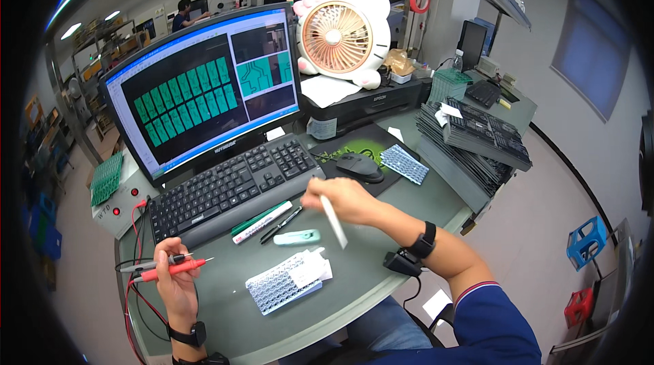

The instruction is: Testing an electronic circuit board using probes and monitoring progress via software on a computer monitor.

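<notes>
Red probe (178, 269) and black probe (151, 264): thin, pointed, lying level, nearer than the keyboard (231, 188). Left hand (174, 276): grip closed around both, palm up, wrist watch-banded. Right hand (340, 198): grip closed on a slim white pen (334, 222), tip tilted down, just right of the keyboard above the surface (368, 263); forearm raised.

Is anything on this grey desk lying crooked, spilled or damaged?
Nothing looks spilled or broken. Only the stack of dark flat panels at the desk's far right is uneven: its upper panels sit turned against the lower ones.
</notes>
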Demonstrator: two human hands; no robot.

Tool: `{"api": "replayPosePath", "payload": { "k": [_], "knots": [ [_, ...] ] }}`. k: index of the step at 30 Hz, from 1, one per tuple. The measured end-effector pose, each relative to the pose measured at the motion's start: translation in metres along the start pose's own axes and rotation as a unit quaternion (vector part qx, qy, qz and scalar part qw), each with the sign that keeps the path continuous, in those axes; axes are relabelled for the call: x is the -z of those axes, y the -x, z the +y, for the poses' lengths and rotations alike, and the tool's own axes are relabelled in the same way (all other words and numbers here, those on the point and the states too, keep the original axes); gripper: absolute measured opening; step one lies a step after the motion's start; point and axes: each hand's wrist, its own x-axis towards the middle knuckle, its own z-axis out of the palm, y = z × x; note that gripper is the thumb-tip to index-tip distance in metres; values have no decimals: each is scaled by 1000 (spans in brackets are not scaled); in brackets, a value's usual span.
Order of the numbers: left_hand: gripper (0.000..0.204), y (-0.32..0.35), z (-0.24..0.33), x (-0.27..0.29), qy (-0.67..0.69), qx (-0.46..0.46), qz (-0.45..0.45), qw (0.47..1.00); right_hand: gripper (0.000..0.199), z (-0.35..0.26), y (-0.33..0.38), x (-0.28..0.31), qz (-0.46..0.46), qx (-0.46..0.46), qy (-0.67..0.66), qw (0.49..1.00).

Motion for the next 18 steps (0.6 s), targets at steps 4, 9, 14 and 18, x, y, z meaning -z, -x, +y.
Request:
{"api": "replayPosePath", "payload": {
  "k": [4, 9, 14, 18],
  "knots": [
    [27, 4, 2, 5, -28, 22, -48, 998, 20, 54, -17, 10, 214, 16, -51, 975],
    [21, 12, 7, -24, -22, 62, -74, 995, 31, 119, 0, 26, 196, 5, 46, 979],
    [15, 5, -2, -52, -68, 157, -264, 949, 38, 130, 8, 21, 163, -41, 46, 985],
    [18, 1, -13, -61, -136, 227, -314, 912, 42, 130, 3, 11, 169, -54, 64, 982]
  ]
}}
